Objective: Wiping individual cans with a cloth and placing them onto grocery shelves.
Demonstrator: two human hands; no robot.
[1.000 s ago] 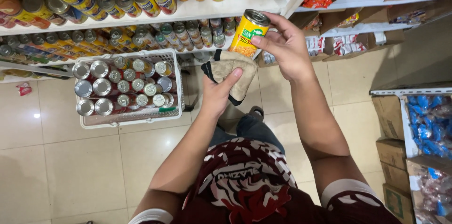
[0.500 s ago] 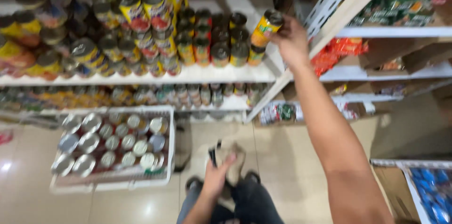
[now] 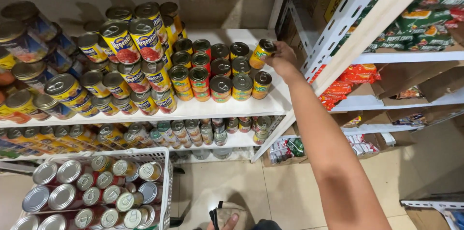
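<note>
My right hand (image 3: 282,59) is stretched up to the white shelf (image 3: 227,108) and grips a small yellow can (image 3: 261,52) at the right end of the stacked small cans (image 3: 212,73), above a yellow-labelled can (image 3: 261,85). Only the fingertips of my left hand (image 3: 227,222) show at the bottom edge, resting on a beige cloth (image 3: 224,213) over my knee. Whether that hand grips the cloth I cannot tell.
Taller yellow and red labelled cans (image 3: 137,41) are stacked on the left of the shelf. A white basket (image 3: 164,181) full of silver-topped cans stands lower left. More cans fill the lower shelf (image 3: 193,131). Snack bags (image 3: 350,77) sit on the racks to the right.
My right hand has carried the yellow can up and forward onto the shelf beside the small cans. My view has tilted up, and my left hand has slipped to the bottom edge.
</note>
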